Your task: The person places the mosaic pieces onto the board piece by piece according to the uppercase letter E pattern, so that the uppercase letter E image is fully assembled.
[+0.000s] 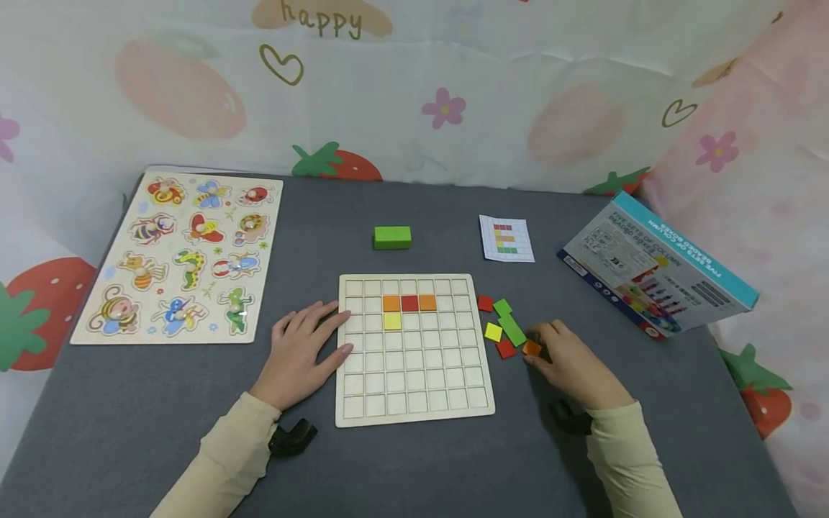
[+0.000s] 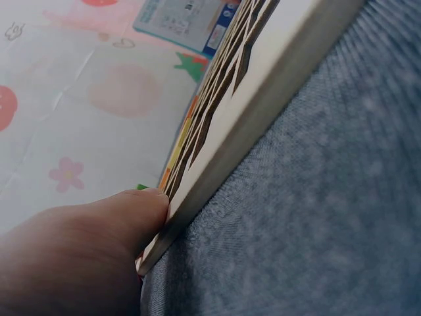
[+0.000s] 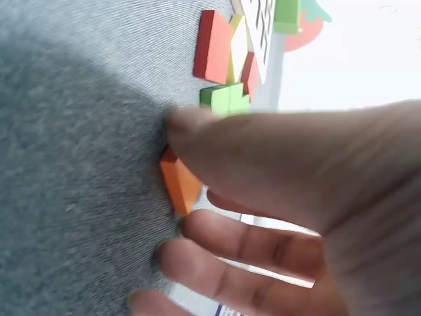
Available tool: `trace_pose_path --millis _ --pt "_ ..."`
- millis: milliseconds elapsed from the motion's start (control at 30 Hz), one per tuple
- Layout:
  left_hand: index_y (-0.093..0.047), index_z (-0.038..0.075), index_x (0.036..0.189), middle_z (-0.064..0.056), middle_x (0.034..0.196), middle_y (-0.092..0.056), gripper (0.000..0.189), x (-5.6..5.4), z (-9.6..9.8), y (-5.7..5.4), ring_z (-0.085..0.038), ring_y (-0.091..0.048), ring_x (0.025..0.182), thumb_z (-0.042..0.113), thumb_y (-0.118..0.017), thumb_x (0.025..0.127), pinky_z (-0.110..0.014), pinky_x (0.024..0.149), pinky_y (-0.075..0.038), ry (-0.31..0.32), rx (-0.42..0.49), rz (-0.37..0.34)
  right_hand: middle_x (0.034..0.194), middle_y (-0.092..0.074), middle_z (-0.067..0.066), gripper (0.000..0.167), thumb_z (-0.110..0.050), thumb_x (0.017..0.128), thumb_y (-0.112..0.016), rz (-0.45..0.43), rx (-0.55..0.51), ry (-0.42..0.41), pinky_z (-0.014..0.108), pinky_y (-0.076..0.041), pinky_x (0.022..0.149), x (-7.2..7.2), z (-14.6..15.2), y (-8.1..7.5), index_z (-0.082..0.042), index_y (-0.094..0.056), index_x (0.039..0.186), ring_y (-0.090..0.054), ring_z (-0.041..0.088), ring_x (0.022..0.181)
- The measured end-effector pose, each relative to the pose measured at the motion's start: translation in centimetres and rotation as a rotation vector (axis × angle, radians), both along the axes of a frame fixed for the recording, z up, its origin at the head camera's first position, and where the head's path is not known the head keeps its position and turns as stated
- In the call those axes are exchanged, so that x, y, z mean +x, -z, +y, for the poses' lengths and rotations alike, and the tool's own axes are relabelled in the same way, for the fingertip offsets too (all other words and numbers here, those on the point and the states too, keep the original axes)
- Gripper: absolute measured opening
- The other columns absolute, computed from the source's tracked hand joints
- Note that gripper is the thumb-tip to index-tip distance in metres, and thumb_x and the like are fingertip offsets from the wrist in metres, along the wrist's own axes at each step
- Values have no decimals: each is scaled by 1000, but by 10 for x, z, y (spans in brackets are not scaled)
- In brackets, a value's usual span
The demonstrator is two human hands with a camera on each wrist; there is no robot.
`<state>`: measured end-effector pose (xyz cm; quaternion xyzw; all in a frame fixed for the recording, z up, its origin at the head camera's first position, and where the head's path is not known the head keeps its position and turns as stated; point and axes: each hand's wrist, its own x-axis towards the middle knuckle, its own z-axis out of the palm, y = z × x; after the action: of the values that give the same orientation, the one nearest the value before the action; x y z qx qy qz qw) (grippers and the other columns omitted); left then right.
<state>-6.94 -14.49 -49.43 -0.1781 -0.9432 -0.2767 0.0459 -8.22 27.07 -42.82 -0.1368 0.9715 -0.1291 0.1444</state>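
A pale gridded board [image 1: 414, 422] lies flat on the table, with two orange tiles, one red tile [image 1: 409, 303] and a yellow tile [image 1: 392, 321] in its upper cells. My left hand [image 1: 299, 356] rests spread at the board's left edge, fingertips and thumb touching the rim; the left wrist view has the thumb [image 2: 141, 210] against that edge. To the board's right, my right hand [image 1: 576, 367] has thumb and fingers about an orange tile [image 3: 179, 181], which it pinches at table level. Beside it lie loose red [image 1: 505, 349], yellow [image 1: 493, 332] and green [image 1: 512, 329] tiles.
A green block [image 1: 391, 238] sits behind the board, with a printed pattern card [image 1: 507, 239] to its right. At the far right leans a cardboard box [image 1: 654, 270]. An insect picture board [image 1: 178, 255] lies on the left. A printed cloth [image 1: 388, 108] hangs behind the table.
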Motion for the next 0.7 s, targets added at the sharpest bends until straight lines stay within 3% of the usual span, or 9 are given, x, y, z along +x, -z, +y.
trace_pose_path --millis 267,467,600,700 --pt "-50 20 141 -8 147 -42 55 0 0 -3 -30 -30 139 45 -58 93 -57 107 -15 0 6 6 107 -58 14 29 -14 90 -68 44 25 -28 42 -53 80 2 -1 -6 -1 -58 114 -58 22 91" --pt "-49 20 141 -8 148 -41 55 -1 0 -3 -30 -30 139 45 -58 93 -57 107 -15 0 5 11 99 -58 8 22 -14 87 -72 172 46 -109 36 -54 72 0 -9 -20 -5 -60 102 -59 16 82" --pt "-49 20 141 -8 148 -41 55 -1 -1 -3 -30 -30 139 45 -58 93 -57 107 -15 -3 3 11 101 -58 5 20 -16 87 -72 191 14 -149 32 -54 72 -5 -26 -27 -7 -61 102 -58 14 82" --pt "-49 20 142 -8 148 -41 55 -1 -1 -3 -30 -30 139 45 -58 93 -57 107 -15 0 2 10 100 -58 4 22 -17 86 -73 229 -9 -224 29 -53 70 -10 -42 -24 -8 -62 104 -57 13 81"
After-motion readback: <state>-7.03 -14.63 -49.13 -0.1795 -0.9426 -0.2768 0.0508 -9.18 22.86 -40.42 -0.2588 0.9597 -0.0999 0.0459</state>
